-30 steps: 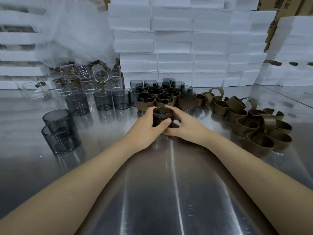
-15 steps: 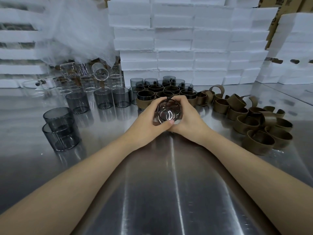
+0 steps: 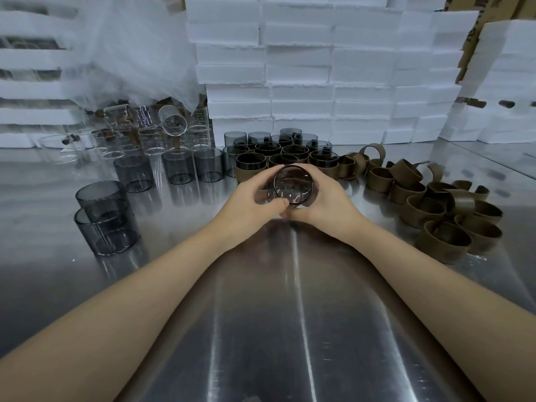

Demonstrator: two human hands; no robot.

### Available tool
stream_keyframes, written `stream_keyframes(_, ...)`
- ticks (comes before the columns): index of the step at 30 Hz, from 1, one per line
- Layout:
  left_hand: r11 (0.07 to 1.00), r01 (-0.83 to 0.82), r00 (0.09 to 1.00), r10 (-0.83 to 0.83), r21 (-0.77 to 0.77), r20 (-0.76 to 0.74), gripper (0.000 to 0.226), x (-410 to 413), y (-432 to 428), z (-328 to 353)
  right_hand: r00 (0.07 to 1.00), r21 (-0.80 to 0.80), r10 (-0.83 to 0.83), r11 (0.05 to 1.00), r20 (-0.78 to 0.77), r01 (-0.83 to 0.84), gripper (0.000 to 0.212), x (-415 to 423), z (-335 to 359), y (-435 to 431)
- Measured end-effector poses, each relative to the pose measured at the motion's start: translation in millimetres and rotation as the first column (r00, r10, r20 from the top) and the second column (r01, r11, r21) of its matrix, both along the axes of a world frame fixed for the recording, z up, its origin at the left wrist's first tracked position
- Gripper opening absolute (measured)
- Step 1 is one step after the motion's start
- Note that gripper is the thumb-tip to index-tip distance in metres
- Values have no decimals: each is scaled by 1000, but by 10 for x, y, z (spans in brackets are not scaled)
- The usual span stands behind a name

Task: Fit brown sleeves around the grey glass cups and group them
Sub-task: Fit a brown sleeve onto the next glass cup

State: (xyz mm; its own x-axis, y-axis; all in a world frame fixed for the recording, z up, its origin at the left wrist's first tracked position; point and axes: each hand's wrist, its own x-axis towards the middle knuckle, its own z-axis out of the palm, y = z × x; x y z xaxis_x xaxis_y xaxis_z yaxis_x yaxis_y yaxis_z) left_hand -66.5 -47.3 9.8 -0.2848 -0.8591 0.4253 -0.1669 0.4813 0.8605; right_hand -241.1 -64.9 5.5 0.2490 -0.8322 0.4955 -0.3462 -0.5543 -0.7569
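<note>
Above the steel desk [image 3: 290, 314], the left grip [image 3: 251, 204] and right grip [image 3: 330, 203] both curl around one grey glass cup [image 3: 293, 185]. It is tipped with a round end toward the wearer, probably to work a sleeve along its wall, though the grips hide any sleeve. At nine o'clock bare grey cups [image 3: 104, 216] wait, with loose brown sleeves [image 3: 443, 224] at three, each on the side of the grip likely to fetch them; finished sleeved cups [image 3: 252, 166] huddle at twelve, just behind, a short reach for grouping.

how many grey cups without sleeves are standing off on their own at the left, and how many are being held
bare grey cups standing apart at left: 5
grey cup held by left hand and right hand: 1
total: 6
</note>
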Motion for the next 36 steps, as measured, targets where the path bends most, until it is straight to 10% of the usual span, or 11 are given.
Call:
stream_keyframes(19, 944, 89, 935, 31, 318, -354, 17, 10, -81, 16, 996, -82, 65, 994, -65, -70, 67, 23, 21, 48)
stream_keyframes(36, 959, -123, 975, 165, 256, -148, 34, -55, -60, -9, 954, -184, 46, 977, -298, -105, 74, 110, 79, 131)
